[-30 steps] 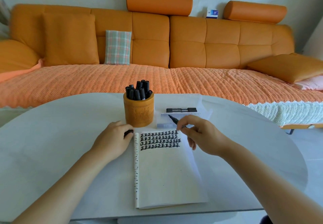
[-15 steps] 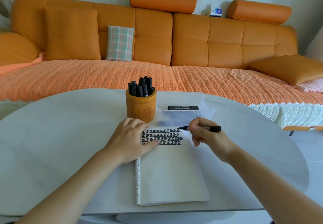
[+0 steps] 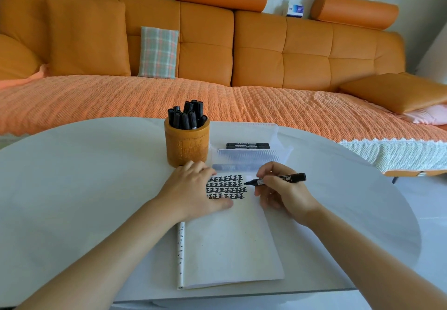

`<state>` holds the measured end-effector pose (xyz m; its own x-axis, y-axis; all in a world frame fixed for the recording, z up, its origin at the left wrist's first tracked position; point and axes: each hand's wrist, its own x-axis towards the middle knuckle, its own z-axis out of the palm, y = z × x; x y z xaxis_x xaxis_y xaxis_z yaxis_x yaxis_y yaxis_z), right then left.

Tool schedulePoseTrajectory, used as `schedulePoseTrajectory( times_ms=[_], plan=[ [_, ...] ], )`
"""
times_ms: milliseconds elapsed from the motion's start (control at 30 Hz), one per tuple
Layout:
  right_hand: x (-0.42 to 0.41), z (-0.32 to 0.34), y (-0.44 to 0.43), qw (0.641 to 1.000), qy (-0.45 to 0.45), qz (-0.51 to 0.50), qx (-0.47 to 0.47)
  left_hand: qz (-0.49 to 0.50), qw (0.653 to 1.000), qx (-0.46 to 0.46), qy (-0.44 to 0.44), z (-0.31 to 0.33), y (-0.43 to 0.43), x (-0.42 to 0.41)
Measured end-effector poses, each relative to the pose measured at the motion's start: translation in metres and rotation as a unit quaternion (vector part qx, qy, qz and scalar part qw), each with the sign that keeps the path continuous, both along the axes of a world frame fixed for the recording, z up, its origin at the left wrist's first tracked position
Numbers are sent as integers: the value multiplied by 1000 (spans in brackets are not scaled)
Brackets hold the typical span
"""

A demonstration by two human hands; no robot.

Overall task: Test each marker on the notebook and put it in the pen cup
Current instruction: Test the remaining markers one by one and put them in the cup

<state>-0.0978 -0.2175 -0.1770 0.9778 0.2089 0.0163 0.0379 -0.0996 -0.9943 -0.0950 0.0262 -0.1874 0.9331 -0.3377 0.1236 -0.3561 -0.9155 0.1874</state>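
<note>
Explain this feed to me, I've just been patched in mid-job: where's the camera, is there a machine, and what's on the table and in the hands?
There is no machine here: a person works with bare hands, and the one picture comes from a camera on their head, looking forward and down. The left hand rests on the notebook, holding the page down; whether it hides a cap, I cannot tell. The right hand pinches an uncapped black marker, its tip at the right end of the rows of black test marks. Behind the notebook on the white table stands a brown pen cup full of black markers, and beside it a clear plastic case with more markers. An orange sofa fills the background.
</note>
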Motion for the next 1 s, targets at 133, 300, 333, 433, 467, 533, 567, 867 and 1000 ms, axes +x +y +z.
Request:
schedulePoseTrajectory(
  times_ms=[133,300,333,433,467,533,567,867,1000],
  plan=[
    [0,-4,0,999,-11,-7,-32,0,1000,-25,1,-4,-3,3],
    [1,-7,4,996,-15,-30,-79,-3,999,-34,-2,-5,-3,5],
    [1,-7,5,996,-19,-32,-87,-3,999,-35,-3,-5,-4,5],
    [1,-9,5,994,-30,-33,-103,-4,999,-34,-3,-5,-4,5],
    [1,-9,5,993,-32,-32,-105,-4,999,-34,-3,-5,-3,5],
    [1,-10,6,993,-36,-25,-107,-6,999,-37,-1,-5,-3,5],
    [1,-11,6,993,-37,-21,-108,-6,999,-38,-1,-5,-3,5],
    [0,-11,4,989,-56,-24,-138,-7,999,-34,3,-4,-2,4],
    [-1,-11,3,990,-55,-3,-132,-6,999,-33,3,-4,-3,3]
  ],
)
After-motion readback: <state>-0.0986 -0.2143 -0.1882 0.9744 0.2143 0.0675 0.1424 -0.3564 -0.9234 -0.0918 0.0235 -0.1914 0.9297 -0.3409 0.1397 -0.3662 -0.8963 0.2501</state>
